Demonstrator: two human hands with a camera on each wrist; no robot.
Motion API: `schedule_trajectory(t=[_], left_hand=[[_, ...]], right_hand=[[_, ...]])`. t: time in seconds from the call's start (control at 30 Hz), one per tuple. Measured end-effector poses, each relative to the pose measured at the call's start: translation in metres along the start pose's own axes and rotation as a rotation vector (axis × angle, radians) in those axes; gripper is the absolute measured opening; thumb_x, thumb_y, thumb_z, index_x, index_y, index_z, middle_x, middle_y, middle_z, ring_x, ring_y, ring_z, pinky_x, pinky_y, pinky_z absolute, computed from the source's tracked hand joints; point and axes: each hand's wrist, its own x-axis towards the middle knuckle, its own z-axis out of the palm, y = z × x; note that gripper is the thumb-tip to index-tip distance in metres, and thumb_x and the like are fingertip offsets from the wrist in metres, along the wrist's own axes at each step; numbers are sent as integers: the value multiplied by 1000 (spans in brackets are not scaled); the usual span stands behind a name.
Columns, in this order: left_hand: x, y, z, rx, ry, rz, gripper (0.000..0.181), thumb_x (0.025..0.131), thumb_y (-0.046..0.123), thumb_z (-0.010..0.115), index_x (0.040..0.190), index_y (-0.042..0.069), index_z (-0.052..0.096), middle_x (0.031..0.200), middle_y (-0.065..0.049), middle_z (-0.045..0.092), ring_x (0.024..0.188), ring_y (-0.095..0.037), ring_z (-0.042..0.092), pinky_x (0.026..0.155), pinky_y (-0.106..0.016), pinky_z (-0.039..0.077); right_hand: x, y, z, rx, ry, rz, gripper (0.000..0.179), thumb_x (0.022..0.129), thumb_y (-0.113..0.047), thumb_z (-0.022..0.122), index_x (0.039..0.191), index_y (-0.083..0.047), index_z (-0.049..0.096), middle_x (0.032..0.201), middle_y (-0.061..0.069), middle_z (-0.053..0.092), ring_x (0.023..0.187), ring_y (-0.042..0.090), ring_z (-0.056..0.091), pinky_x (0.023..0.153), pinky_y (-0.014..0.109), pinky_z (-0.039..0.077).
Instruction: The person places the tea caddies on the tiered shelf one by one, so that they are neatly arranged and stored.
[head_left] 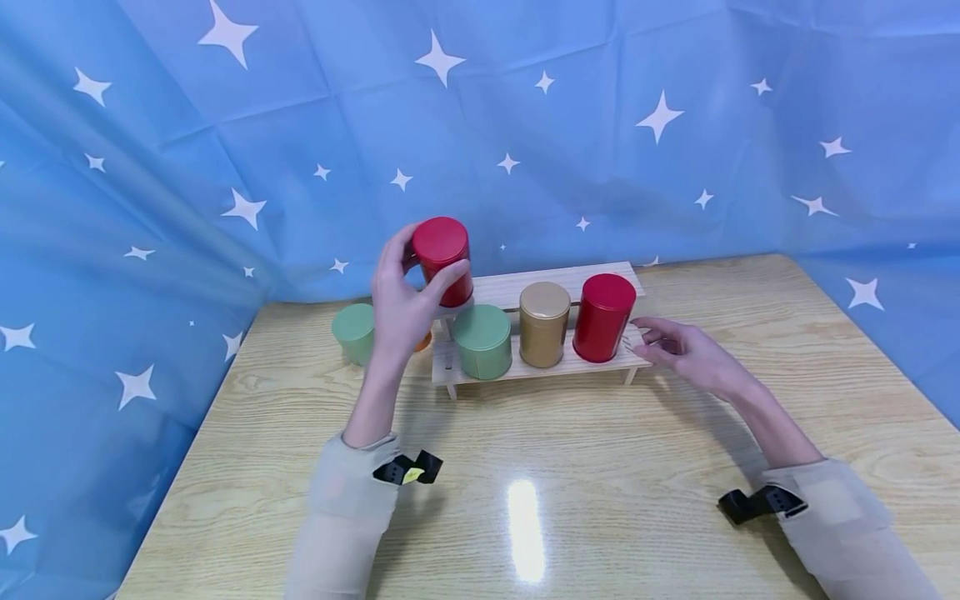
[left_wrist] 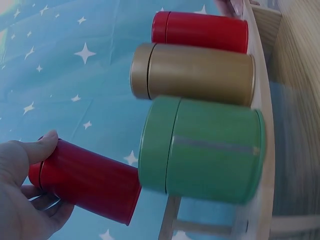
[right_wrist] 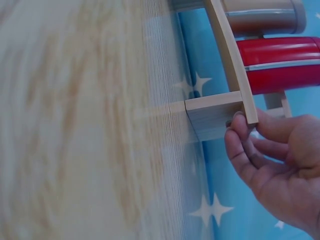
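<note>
My left hand (head_left: 401, 304) grips a red canister (head_left: 441, 250) near its lid and holds it by the left end of the upper step of a wooden two-step rack (head_left: 517, 287). In the left wrist view this canister (left_wrist: 90, 182) hangs beside a wide green canister (left_wrist: 210, 150). On the lower step stand, left to right, that green canister, a gold canister (head_left: 544, 325) and a second red canister (head_left: 602, 318). At the rack's right end, my right hand (head_left: 693, 358) pinches the lower step between thumb and fingers; the right wrist view shows the fingertips at the board's corner (right_wrist: 250, 117).
Left of the rack, a green container (head_left: 354, 333) stands on the wooden table (head_left: 360, 500). A small orange thing (head_left: 424, 342) shows partly behind my left forearm. A blue curtain with white stars (head_left: 525, 125) hangs along the table's back and left side.
</note>
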Motion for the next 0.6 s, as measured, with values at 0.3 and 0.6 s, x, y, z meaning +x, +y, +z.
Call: schedule_trajectory(t=[0.3, 0.6], left_hand=[[13, 8, 30, -45, -66, -56, 62, 83, 16, 85, 136, 2, 56, 127, -10, 60, 113, -20, 58, 96, -30, 49], [22, 13, 60, -39, -134, -89, 63, 86, 19, 83, 139, 3, 53, 129, -9, 59, 115, -18, 57, 96, -26, 48]], right_hand=[[-1, -1, -1, 7, 0, -6, 57, 101, -19, 64, 147, 7, 43, 117, 20, 62, 98, 28, 58, 77, 30, 53], [0, 0, 0, 2, 6, 3, 56, 101, -18, 64, 147, 6, 44, 114, 18, 62, 94, 26, 57, 75, 29, 52]])
